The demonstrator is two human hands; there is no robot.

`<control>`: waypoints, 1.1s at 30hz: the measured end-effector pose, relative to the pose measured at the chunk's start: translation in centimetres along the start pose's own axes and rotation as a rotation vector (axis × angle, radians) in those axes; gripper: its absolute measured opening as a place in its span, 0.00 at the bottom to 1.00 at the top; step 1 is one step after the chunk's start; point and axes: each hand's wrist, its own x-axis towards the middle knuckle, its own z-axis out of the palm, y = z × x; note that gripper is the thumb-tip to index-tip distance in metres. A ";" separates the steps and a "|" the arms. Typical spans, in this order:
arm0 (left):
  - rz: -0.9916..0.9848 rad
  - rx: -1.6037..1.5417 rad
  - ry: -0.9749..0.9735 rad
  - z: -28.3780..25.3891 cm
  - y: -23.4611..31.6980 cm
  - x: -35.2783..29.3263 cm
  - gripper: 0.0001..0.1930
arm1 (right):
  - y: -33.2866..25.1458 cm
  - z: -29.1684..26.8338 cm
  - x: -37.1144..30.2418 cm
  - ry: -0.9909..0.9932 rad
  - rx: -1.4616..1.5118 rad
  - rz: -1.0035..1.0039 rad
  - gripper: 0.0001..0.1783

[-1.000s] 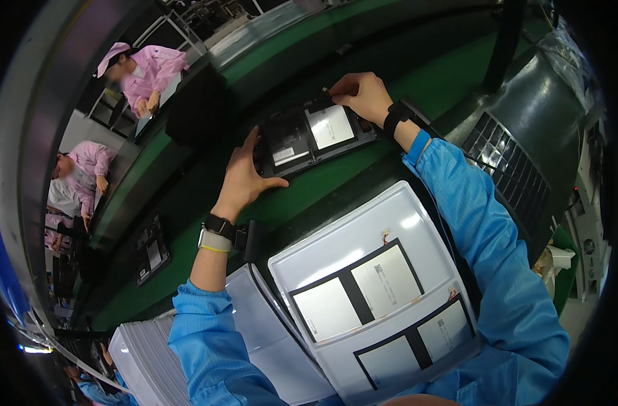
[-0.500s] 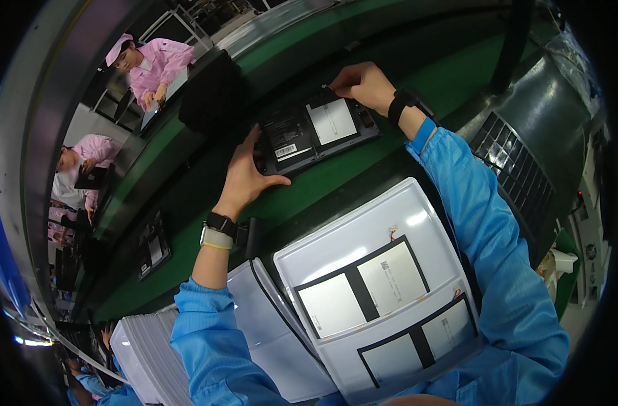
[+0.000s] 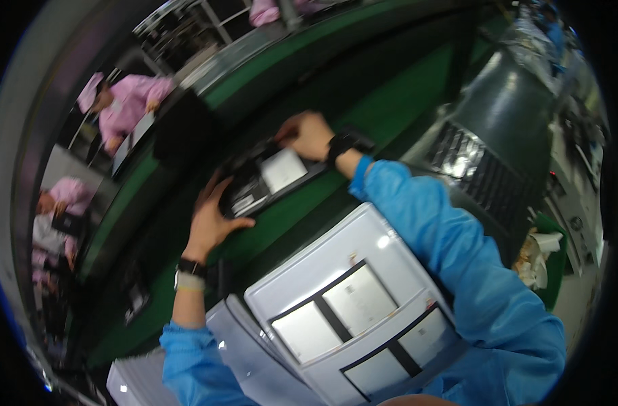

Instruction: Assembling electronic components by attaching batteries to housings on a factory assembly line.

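A black tablet-like housing, its inside facing up (image 3: 255, 181), lies tilted on a green work surface, with a silver-white battery pack (image 3: 284, 170) at its middle. My left hand (image 3: 211, 216) rests against the left end of the housing, fingers and thumb spread apart. Over the far right edge of the housing is my right hand (image 3: 310, 135), its thumb and fingers pinched together. Motion smears those fingertips, and whatever they hold cannot be made out. Close to my body, a white tray (image 3: 289, 274) carries flat battery packs (image 3: 360, 302) with black borders and short wires.
Stacked white trays (image 3: 140, 379) stand at the lower left. Another dark housing (image 3: 135, 298) lies further left on the green surface (image 3: 417, 88). At the right are a black gridded tray (image 3: 475, 162) and a green bin (image 3: 553, 260). People in pink (image 3: 129, 101) work across the line.
The whole view has shifted, so hands, housing and tray sit further left. My right hand remains pinched at the housing's far edge; my left stays at its left end. The picture is now blurred.
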 end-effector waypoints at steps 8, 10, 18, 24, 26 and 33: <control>-0.042 -0.187 -0.012 1.7 0.8 -0.1 0.49 | -1.8 1.6 -1.5 0.065 0.006 -0.085 0.15; -0.058 -0.237 0.035 2.1 0.5 -0.5 0.47 | -1.9 1.4 -1.6 0.053 0.012 -0.083 0.16; -0.064 -0.252 0.060 2.4 -0.3 -0.7 0.50 | -1.5 0.4 -2.1 -0.099 0.026 -0.102 0.30; -0.069 -0.305 0.073 2.2 -0.3 -1.4 0.50 | -2.9 -0.8 -3.0 -0.317 -0.148 -0.311 0.59; -0.061 -0.309 0.077 2.1 -0.7 -1.7 0.51 | -3.3 -0.4 -3.0 -0.342 -0.158 -0.302 0.61; -0.075 -0.253 0.084 1.7 -0.6 -2.1 0.52 | -2.5 0.3 -1.8 -0.388 -0.179 -0.479 0.55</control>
